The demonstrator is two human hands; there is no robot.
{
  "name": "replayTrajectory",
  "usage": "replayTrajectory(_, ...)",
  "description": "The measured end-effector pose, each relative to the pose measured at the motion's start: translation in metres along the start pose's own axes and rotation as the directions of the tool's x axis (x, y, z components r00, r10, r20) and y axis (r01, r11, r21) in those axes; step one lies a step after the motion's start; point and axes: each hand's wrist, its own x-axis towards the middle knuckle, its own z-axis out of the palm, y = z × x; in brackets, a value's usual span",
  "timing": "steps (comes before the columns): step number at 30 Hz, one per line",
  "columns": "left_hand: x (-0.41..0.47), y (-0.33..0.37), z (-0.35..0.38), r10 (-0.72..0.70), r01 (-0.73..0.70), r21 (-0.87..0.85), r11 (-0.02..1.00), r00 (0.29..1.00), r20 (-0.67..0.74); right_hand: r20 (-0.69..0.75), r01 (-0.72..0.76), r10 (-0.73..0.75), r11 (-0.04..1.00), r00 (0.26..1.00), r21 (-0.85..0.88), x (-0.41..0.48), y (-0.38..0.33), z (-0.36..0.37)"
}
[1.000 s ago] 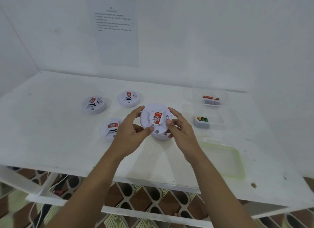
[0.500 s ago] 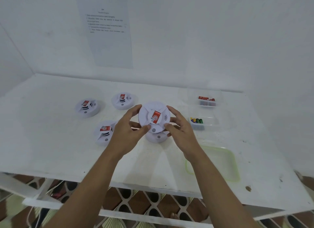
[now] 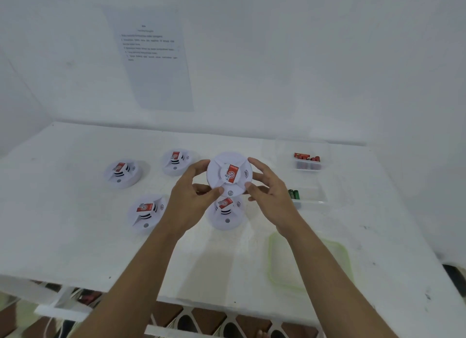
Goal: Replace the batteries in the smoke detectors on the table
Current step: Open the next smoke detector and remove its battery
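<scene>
Smoke detector, round and white with a red label, is being held up above the table, face tilted toward us. We are seeing both hands on it: the left grip is grasping its left rim, thumb on the near edge and fingers curling round the far side, and the right grip is grasping the right rim the same way.

Four more are lying on the table: the near detector just below the held one and partly hidden by it, the near-left detector, the far-left detector and the far detector.

To the right we are seeing two clear tubs, apart from each other: the far tub is holding red batteries, the near tub green batteries. A green-rimmed tray is lying near the front edge, beside the right forearm. A printed sheet is hanging on the wall; its text is too blurred to read
</scene>
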Motion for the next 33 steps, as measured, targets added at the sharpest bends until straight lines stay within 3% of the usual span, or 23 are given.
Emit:
replayTrajectory(14,0.064,-0.01,0.025,-0.035,0.043,0.117,0.992,0.997,-0.072,0.165,-0.097,0.136,0.97,0.977,-0.225,0.068,0.002,-0.024)
replayTrajectory(20,0.092,-0.021,0.03,-0.069,0.088,0.225,0.97,0.993,-0.091,0.21,-0.07,0.138,0.951,0.968,-0.302,0.093,-0.002,-0.022)
replayTrajectory(29,0.116,-0.041,0.036,-0.188,0.183,0.426,0.886,0.982,-0.03,0.143,-0.258,0.377,0.819,0.915,-0.512,0.129,0.022,0.005)
replayTrajectory(33,0.117,-0.044,0.035,-0.212,0.181,0.492,0.851,0.977,0.007,0.129,-0.277,0.431,0.753,0.893,-0.597,0.138,0.038,0.014)
